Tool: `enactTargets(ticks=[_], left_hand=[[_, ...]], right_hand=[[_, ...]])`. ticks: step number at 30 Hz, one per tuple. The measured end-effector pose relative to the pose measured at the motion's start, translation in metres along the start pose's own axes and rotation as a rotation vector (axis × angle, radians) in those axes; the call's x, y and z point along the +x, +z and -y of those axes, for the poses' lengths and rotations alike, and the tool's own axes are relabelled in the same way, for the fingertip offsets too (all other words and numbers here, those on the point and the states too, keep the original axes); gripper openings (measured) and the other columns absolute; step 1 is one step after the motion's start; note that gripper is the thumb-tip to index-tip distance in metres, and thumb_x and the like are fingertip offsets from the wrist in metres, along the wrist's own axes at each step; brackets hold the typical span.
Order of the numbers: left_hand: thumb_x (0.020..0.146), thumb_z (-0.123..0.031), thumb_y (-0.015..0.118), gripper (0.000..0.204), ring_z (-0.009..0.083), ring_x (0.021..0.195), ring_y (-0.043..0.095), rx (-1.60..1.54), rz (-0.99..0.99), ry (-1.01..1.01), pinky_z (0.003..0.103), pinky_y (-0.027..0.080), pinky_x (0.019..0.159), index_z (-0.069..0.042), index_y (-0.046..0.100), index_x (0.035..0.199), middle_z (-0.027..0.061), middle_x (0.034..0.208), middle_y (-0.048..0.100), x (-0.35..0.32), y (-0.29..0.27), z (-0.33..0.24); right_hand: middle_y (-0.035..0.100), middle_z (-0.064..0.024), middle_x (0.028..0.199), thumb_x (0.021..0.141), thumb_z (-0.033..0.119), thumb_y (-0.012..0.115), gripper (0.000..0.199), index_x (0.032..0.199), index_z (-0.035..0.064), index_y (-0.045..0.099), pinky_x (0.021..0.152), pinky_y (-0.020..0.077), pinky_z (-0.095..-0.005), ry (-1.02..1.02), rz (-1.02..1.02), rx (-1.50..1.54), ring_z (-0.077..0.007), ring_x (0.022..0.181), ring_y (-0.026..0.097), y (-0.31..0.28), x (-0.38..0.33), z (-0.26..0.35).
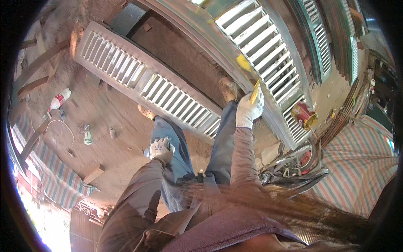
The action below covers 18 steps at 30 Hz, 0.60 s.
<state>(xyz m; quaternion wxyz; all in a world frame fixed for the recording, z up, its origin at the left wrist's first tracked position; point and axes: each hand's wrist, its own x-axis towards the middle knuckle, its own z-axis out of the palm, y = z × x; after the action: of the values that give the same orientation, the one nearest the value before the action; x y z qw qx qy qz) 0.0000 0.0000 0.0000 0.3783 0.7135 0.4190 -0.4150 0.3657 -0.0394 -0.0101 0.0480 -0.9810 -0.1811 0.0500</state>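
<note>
My right hand [250, 110], in a white work glove, is closed round a flat yellow spreader [255, 91]. Its tip is at the frame edge of a long grey louvred metal panel [275, 110], beside the slats. A yellow smear [243, 63] marks that frame farther up. On the panel's near end, to the right of this hand, a red can [303, 113] lies tilted with yellow paste at its mouth. My left hand [162, 149], also gloved, rests on my left knee with its fingers curled in. Whatever may be inside those fingers is hidden.
A second louvred panel [142, 80] slants across in front of my legs. More louvred panels [321, 46] stand at the far right. Striped cloth [357, 155] lies at the right, near a wheel [306, 157]. A bottle [61, 98] and a wood block [94, 173] lie on the left floor.
</note>
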Motion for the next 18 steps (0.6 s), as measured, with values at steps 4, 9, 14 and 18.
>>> enactTargets(ticks=[4,9,14,18], left_hand=[[0.08,-0.029,0.056,0.039,0.0315,0.098,0.062,-0.018,-0.129,0.066,0.044,0.048,0.087,-0.008,0.065,0.111,0.0141,0.101,0.068,0.007,-0.005,0.014],[0.077,-0.024,0.058,0.035,0.0345,0.09,0.062,-0.116,-0.23,0.156,0.045,0.049,0.082,-0.006,0.066,0.105,0.0149,0.091,0.069,-0.001,-0.018,0.029],[0.077,-0.029,0.057,0.038,0.0328,0.097,0.062,-0.042,-0.157,0.099,0.046,0.049,0.085,-0.011,0.066,0.11,0.0134,0.103,0.069,0.004,-0.035,0.041],[0.077,-0.03,0.057,0.037,0.032,0.099,0.062,-0.048,-0.134,0.108,0.045,0.049,0.086,-0.012,0.066,0.109,0.0125,0.104,0.069,0.006,-0.041,0.047]], right_hand=[[0.063,-0.0157,0.104,0.078,0.014,0.065,0.046,0.122,0.0004,0.058,0.082,0.0498,-0.0433,-0.013,0.002,-0.108,-0.0336,0.097,0.062,-0.005,0.011,0.059],[0.065,-0.0148,0.089,0.078,0.017,0.063,0.031,0.106,0.0017,0.064,0.074,0.0515,-0.0447,-0.053,-0.028,-0.204,-0.0344,0.082,0.066,-0.003,0.016,0.091],[0.062,-0.0138,0.096,0.08,0.021,0.064,0.041,0.116,0.0006,0.06,0.078,0.0518,-0.0423,-0.03,0.11,-0.208,-0.0316,0.091,0.064,0.004,0.019,0.135],[0.062,-0.0145,0.098,0.081,0.021,0.063,0.04,0.115,-0.0013,0.06,0.079,0.0524,-0.0413,-0.051,0.175,-0.241,-0.0312,0.094,0.064,0.0,0.023,0.169]])
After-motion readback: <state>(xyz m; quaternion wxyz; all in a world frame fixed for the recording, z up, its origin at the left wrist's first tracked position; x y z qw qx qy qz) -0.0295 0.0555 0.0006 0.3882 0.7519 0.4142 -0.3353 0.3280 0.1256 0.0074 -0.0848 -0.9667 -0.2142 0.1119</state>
